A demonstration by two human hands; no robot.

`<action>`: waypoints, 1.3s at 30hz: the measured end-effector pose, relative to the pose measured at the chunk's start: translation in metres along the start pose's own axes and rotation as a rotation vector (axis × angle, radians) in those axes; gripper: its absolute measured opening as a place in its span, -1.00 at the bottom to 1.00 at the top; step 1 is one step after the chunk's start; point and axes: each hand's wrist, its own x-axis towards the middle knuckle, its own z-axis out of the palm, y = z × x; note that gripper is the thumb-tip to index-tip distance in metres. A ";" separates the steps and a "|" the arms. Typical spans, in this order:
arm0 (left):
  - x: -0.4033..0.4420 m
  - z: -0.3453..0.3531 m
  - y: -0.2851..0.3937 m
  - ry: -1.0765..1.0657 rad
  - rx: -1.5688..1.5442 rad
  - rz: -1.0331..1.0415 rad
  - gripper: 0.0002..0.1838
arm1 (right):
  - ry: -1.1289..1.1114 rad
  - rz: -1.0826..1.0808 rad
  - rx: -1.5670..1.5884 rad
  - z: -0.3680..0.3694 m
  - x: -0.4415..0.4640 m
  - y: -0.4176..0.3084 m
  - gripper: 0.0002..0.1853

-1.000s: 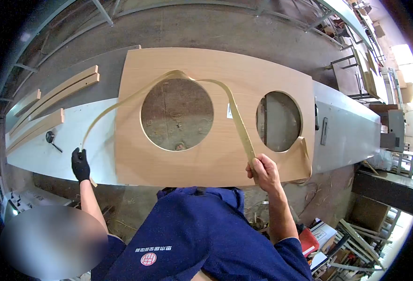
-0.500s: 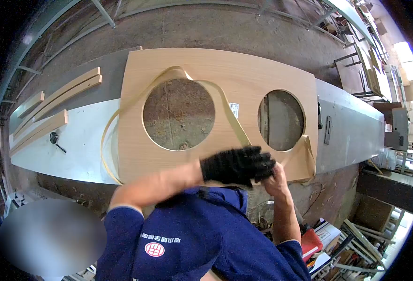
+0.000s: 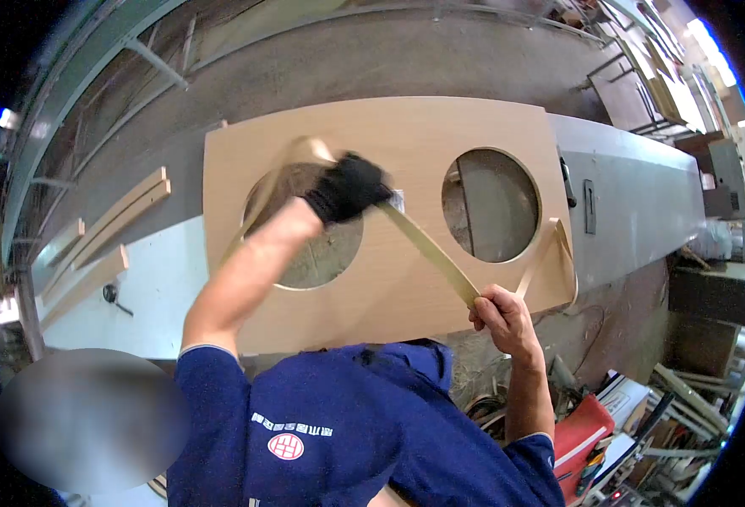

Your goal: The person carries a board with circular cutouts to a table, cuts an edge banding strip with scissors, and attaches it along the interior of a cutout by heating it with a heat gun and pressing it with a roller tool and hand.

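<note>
My left hand (image 3: 349, 188), in a black glove, is closed round a long wood-coloured edge-banding strip (image 3: 427, 248) above the large round cut-out of a wood-grain panel (image 3: 389, 308). From there the strip runs taut down to my right hand (image 3: 506, 319), bare, which pinches it near the panel's front edge. Past the right hand, the strip bends up into a loop (image 3: 550, 249) over the right corner. Another slack loop (image 3: 305, 150) rises behind the glove and trails left, partly blurred. A second round cut-out shows the grey surface beneath.
The panel lies on a long grey bench (image 3: 643, 186). Several narrow wood pieces (image 3: 110, 228) and a small black tool (image 3: 111, 293) lie at the left. A black item (image 3: 567, 182) touches the panel's right edge. Boxes and a red item (image 3: 577, 435) stand at the lower right.
My left hand has moved up and left along the strip, away from my right hand. The strip between them is now stretched straight. My right hand stays near the panel's front edge.
</note>
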 end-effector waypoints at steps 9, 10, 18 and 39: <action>0.007 -0.043 0.116 0.177 -0.341 0.284 -0.53 | -0.174 -0.063 -0.186 -0.009 0.027 -0.024 -0.72; 0.007 -0.047 0.116 -0.001 -0.308 0.223 -0.55 | -0.151 -0.015 -0.174 -0.008 0.030 -0.028 -0.73; -0.040 -0.018 0.114 0.151 -0.424 0.204 -0.61 | -0.153 -0.187 -0.352 0.013 0.034 0.012 -0.85; -0.199 0.098 0.158 0.855 -0.791 -0.366 -0.47 | 0.839 -0.469 0.033 -0.163 -0.043 -0.056 -0.74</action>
